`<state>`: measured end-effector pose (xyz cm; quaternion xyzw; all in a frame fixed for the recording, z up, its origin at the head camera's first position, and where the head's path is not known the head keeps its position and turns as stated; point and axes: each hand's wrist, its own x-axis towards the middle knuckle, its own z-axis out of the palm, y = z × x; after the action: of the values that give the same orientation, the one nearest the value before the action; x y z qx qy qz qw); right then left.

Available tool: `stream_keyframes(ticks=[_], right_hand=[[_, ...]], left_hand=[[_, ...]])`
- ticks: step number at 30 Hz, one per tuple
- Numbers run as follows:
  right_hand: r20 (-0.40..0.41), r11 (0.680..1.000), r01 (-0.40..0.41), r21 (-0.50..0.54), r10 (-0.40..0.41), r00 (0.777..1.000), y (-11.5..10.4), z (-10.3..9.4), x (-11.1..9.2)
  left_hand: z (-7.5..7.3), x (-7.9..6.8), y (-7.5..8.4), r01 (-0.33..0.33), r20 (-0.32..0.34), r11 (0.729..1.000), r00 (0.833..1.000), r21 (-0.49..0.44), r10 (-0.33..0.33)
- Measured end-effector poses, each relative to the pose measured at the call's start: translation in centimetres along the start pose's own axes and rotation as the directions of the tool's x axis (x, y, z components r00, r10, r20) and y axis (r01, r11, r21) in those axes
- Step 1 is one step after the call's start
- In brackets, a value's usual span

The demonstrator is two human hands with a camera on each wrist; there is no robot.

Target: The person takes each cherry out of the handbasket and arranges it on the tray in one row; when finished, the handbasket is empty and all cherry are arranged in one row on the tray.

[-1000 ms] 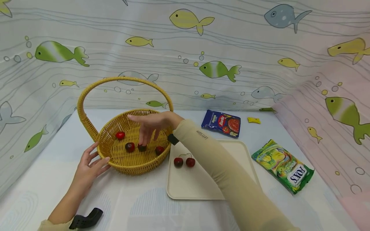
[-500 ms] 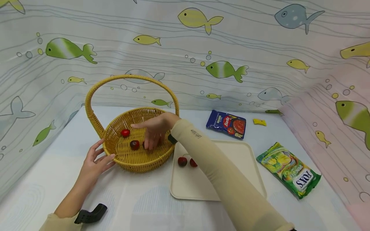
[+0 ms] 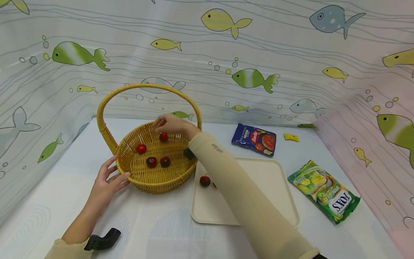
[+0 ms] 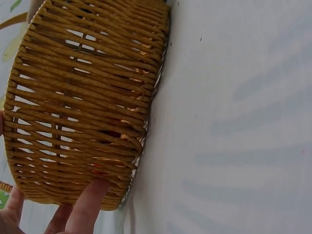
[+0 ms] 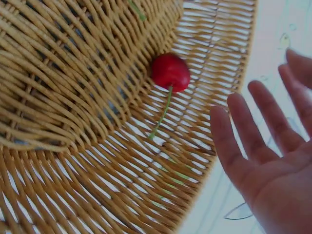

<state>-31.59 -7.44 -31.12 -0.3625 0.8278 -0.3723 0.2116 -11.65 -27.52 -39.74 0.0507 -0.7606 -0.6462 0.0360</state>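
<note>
A yellow wicker basket (image 3: 155,187) with a tall handle stands on the table. Inside lie several dark red cherries: one cherry (image 3: 141,148) at the left, two side by side in the middle, and one cherry (image 3: 164,136) near the far wall. My right hand (image 3: 171,124) hovers at the far rim just above that last cherry. The right wrist view shows the fingers spread and apart from the cherry (image 5: 170,72), its green stem hanging on the weave. My left hand (image 3: 108,181) rests against the basket's left outer side; a fingertip (image 4: 95,192) touches the weave.
Right of the basket lies a cream tray (image 3: 245,216) with a cherry (image 3: 205,181); a second is mostly hidden by the right sleeve. Beyond are a blue sauce pouch (image 3: 254,139), a small yellow packet (image 3: 291,137) and a green candy bag (image 3: 325,190).
My right hand has moved from the basket's right front to its far rim. A cherry from the right front now lies near the far wall. The left hand stays against the basket.
</note>
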Motion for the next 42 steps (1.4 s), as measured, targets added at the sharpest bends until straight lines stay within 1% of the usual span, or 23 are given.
stream_keyframes(ticks=[2,3,6,8,11,15,18,20,26,34,40,42], right_hand=[[-0.026,1.0,-0.018,-0.024,0.017,1.0,0.5,0.2,0.4],[-0.022,0.999,-0.034,-0.022,0.034,0.999,0.7,0.4,0.5],[0.021,0.996,-0.079,-0.036,0.079,0.997,1.2,1.0,0.9],[0.048,0.994,-0.093,-0.055,0.096,0.994,1.4,1.5,1.1],[0.081,0.993,-0.076,-0.088,0.083,0.993,1.7,2.2,1.3],[0.121,0.995,-0.057,-0.088,0.067,0.99,2.1,2.9,1.6],[0.149,0.994,-0.07,-0.079,0.081,0.985,2.4,3.3,1.7],[0.162,0.992,-0.079,-0.096,0.094,0.982,2.5,3.5,1.8],[0.165,0.984,-0.077,-0.158,0.103,0.981,2.6,3.3,1.8],[0.231,0.987,-0.101,-0.127,0.128,0.964,2.9,2.9,1.7],[0.267,0.985,-0.075,-0.157,0.115,0.957,2.8,2.3,1.4],[0.27,0.984,-0.048,-0.172,0.095,0.958,2.5,2.0,1.2]], left_hand=[[0.0,0.0,-0.1,0.003,0.0,1.0,1.0,0.001,-0.003],[-0.1,-0.1,-0.2,0.005,-0.001,1.0,1.0,0.002,-0.005],[-0.3,-0.3,-0.4,0.009,-0.014,1.0,1.0,0.005,-0.009],[-0.5,-0.5,-0.6,0.006,-0.021,1.0,1.0,0.01,-0.006],[-0.6,-0.6,-0.8,0.001,-0.022,1.0,1.0,0.006,-0.001],[-0.6,-0.7,-0.9,0.013,-0.019,1.0,1.0,0.001,-0.013],[-0.7,-0.9,-0.9,0.03,-0.029,1.0,0.999,0.004,-0.03],[-0.7,-1.0,-0.8,0.039,-0.036,0.999,0.999,0.006,-0.039],[-0.6,-0.8,-0.6,0.041,-0.036,0.999,0.998,-0.004,-0.041],[-0.4,-0.1,-0.3,0.001,-0.018,1.0,1.0,0.003,-0.001],[-0.1,0.3,-0.6,-0.012,0.004,1.0,1.0,-0.024,0.012],[0.0,0.4,-0.7,-0.006,-0.003,1.0,1.0,-0.027,0.006]])
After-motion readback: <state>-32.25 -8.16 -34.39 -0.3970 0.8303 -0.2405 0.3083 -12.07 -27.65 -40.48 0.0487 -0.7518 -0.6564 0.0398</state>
